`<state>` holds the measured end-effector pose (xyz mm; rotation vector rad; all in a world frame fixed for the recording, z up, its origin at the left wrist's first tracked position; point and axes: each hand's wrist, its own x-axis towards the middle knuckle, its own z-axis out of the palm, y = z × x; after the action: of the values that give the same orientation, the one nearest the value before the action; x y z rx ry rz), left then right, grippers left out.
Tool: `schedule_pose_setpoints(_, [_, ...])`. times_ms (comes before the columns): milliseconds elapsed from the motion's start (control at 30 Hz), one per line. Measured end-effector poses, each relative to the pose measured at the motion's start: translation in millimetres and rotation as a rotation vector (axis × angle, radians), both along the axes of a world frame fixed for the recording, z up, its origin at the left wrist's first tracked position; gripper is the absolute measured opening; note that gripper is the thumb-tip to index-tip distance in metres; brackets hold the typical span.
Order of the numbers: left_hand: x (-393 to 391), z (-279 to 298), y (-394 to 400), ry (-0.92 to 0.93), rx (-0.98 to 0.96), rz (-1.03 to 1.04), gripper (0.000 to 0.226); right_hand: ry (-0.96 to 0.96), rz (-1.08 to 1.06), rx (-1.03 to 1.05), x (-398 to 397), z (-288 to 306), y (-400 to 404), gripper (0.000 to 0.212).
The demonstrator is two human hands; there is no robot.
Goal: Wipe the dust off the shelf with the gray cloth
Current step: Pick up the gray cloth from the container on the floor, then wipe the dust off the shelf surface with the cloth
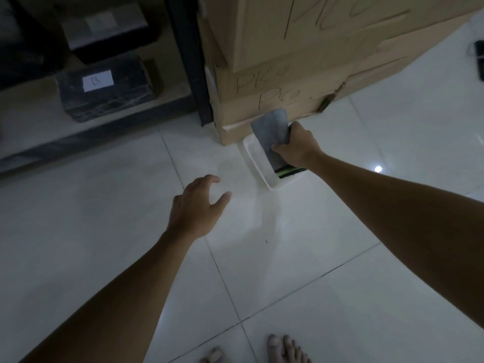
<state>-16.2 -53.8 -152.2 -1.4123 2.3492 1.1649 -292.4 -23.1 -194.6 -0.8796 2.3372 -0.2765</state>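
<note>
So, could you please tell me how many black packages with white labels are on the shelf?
2. One labelled package sits near the front of the shelf; the other labelled package lies behind it, further back. The shelf is dark and cropped, so more may be hidden.

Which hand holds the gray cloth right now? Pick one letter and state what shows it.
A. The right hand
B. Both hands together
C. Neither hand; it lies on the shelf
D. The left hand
A: the right hand has its fingers curled around the folded gray cloth above the white rectangular plastic tray on the floor, while the left hand hovers empty over the tiles.
</note>
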Motion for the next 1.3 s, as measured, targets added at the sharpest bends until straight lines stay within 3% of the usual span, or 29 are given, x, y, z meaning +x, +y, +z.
schedule_pose_setpoints(233, [15.3, 74.8, 2.3, -0.006, -0.025, 0.009, 0.046, -0.415, -0.151, -0.096, 17.7, 88.3, 36.2, 0.036])
schedule_pose_setpoints(333, [28.7, 128.6, 5.1, -0.003, -0.042, 0.036, 0.046, -0.506, -0.219, -0.125, 40.9, 146.9, 59.8, 0.026])
schedule_pose_setpoints(467, [46.8, 230.2, 4.5, 0.035, -0.073, 0.092, 0.048, -0.585, -0.217, -0.155, 70.1, 253.6, 85.2, 0.038])
schedule_pose_setpoints(633, [67.4, 392.1, 3.4, 0.111, -0.132, 0.202, 0.054, -0.575, -0.046, -0.156, 88.7, 417.6, 86.5, 0.043])
schedule_pose_setpoints(767, [83.4, 542.5, 11.7, 0.25, -0.164, 0.27, 0.044, -0.521, 0.122, -0.254, 98.5, 578.1, 79.1, 0.025])
schedule_pose_setpoints(867, [86.5, 650.5, 22.0, 0.429, -0.155, 0.266, 0.037, -0.486, 0.332, -0.271, 118.9, 694.8, 70.0, 0.034])
schedule_pose_setpoints(1000, [92.2, 761.7, 31.2, 0.652, -0.166, 0.189, 0.046, -0.51, 0.507, -0.368, 147.3, 814.2, 54.2, 0.047])
schedule_pose_setpoints(1167, [123.1, 835.3, 22.2, 0.877, -0.108, 0.155, 0.069, -0.461, 0.677, -0.465, 177.6, 896.3, 32.3, 0.039])
schedule_pose_setpoints(1300, [149.6, 850.5, -5.7, 0.971, -0.127, 0.185, 0.061, -0.435, 0.747, -0.521, 200.0, 915.7, 5.1, 0.048])
